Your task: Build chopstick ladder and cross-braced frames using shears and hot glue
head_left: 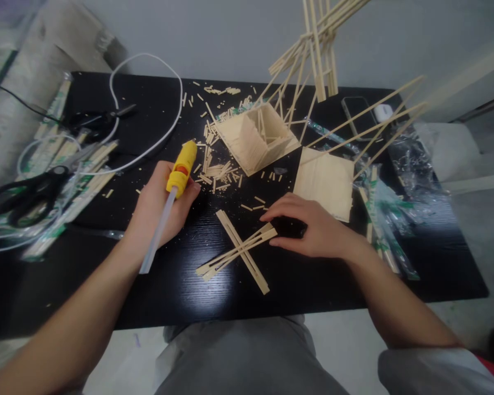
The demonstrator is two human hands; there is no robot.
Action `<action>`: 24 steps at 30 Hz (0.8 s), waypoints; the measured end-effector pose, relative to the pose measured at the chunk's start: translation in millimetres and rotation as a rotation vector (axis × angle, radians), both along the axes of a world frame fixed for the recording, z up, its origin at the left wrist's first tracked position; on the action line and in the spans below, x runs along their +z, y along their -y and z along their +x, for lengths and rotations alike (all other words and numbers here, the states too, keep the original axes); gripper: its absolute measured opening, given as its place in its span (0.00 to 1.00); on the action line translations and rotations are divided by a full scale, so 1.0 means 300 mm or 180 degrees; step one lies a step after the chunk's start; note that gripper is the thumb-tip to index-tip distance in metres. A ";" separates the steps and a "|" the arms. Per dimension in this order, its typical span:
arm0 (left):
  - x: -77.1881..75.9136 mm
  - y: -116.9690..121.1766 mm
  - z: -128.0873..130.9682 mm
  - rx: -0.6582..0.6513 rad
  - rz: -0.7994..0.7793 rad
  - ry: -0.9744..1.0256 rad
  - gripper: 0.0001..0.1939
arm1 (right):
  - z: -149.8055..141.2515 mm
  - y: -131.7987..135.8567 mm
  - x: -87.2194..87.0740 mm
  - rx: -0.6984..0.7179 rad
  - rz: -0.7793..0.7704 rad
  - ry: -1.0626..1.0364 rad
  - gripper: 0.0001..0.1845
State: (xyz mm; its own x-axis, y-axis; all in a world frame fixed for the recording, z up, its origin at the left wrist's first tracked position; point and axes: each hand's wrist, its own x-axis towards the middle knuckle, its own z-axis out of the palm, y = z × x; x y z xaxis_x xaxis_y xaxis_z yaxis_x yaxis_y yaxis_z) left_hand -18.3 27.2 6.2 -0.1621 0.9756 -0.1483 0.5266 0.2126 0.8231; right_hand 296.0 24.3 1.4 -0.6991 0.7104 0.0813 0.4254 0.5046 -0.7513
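Note:
My left hand is closed around a yellow hot glue gun, its nozzle pointing away from me and a long translucent glue stick protruding from the back toward me. On the black table in front of me lies an X of thin wooden sticks, one flat strip crossed by several others. The thumb and fingertips of my right hand are curled around the right end of the crossing sticks, apparently pinching it; the exact contact is hard to see.
Behind stand a wooden stick structure with a box-like base and a square panel with upright sticks. Short offcuts litter the table. Scissors, a white cable and packaged sticks lie left; a phone and plastic wrappers right.

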 end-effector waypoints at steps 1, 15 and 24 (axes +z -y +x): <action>-0.002 0.002 0.004 -0.0034 0.0098 -0.0170 0.14 | 0.001 0.000 0.000 0.0010 -0.0023 -0.0031 0.18; -0.026 0.027 0.027 -0.0362 0.0302 -0.0412 0.16 | -0.019 -0.007 -0.051 -0.0594 0.0634 0.0033 0.08; -0.030 0.029 0.044 -0.0401 0.0683 -0.0250 0.13 | -0.032 -0.020 -0.107 -0.0612 0.0953 0.0780 0.05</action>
